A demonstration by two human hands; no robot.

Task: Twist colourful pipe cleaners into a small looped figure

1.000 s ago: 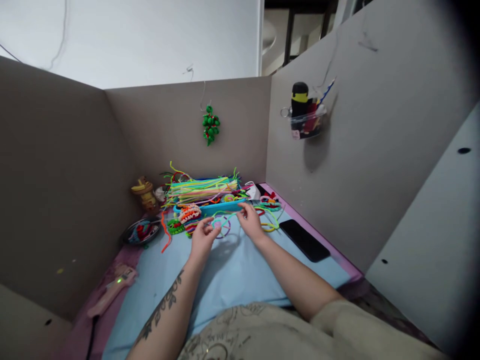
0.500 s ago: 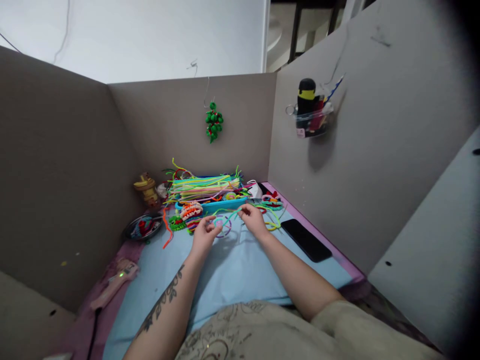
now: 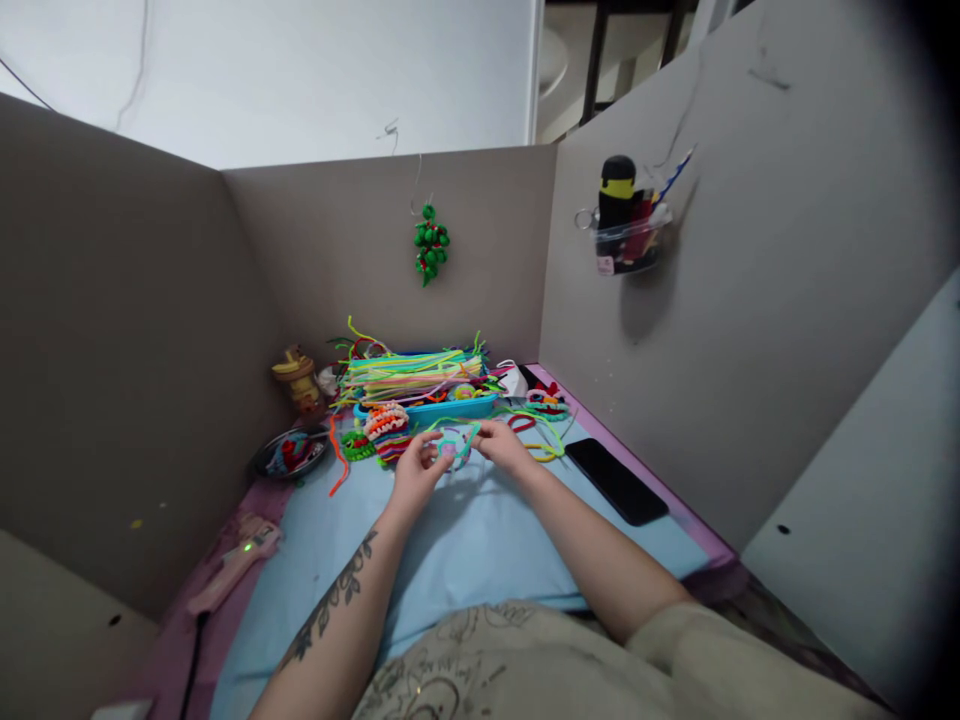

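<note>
A small coiled shape of teal and purple pipe cleaners (image 3: 453, 446) is between my two hands, above the blue table cover. My left hand (image 3: 417, 464) pinches its left side with thumb and fingers. On the other side, my right hand (image 3: 501, 446) grips a teal pipe cleaner strand that comes off the shape. Just behind the hands, a blue tray (image 3: 450, 409) carries a thick bundle of pipe cleaners (image 3: 412, 375) in yellow, green and pink. Several finished coiled pieces (image 3: 385, 420) lie by its front left corner.
A black phone (image 3: 616, 482) lies to the right. At left are a dark bowl (image 3: 262, 462) with coiled pieces, a pink glue gun (image 3: 238, 568) with its cord, and a yellow-brown cup (image 3: 300, 380). Grey partitions (image 3: 390, 230) enclose the table, with a plastic holder (image 3: 630, 235) hanging on the right one.
My right hand has come closer to my left, and the teal strand between them now bends into a loop instead of stretching out. The camera view has shifted slightly.
</note>
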